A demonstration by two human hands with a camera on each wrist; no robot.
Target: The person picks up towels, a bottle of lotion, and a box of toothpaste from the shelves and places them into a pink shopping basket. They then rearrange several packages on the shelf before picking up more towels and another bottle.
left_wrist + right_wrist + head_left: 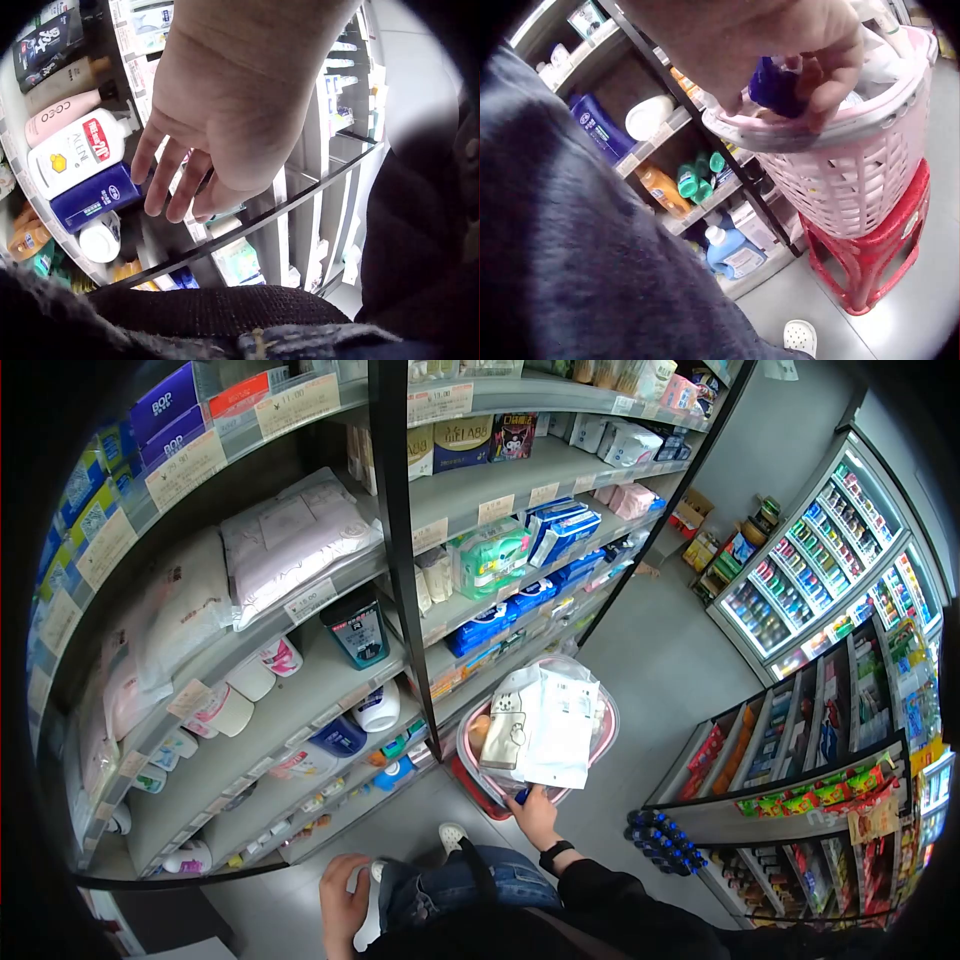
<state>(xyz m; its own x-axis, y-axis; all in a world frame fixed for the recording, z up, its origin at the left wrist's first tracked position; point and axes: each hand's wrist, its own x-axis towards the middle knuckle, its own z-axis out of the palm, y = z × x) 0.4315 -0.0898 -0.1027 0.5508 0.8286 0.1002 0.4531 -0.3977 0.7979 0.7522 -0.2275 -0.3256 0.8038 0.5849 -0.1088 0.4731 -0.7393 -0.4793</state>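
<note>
At the near rim of a pink lattice basket (820, 185), my right hand (537, 818) curls its fingers round a dark blue thing (775, 88); I cannot tell what it is. A white flat package (562, 732) and a pale package with a cartoon animal (506, 722) lie on top in the basket, and a brownish round thing (479, 732) shows at its left side. My left hand (343, 897) hangs beside my leg with loosely bent fingers and nothing in it. In the left wrist view it overlaps shelves holding a white pump bottle (79, 154) and a blue bottle (97, 196).
Beneath the basket stands a red stool (864, 262) on the grey floor. Tall shelves (400, 560) of bottles, pads and tissue packs run along the left. A snack shelf (770, 790) and lit drink fridges (815, 560) stand to the right; cardboard boxes (690, 512) sit farther back.
</note>
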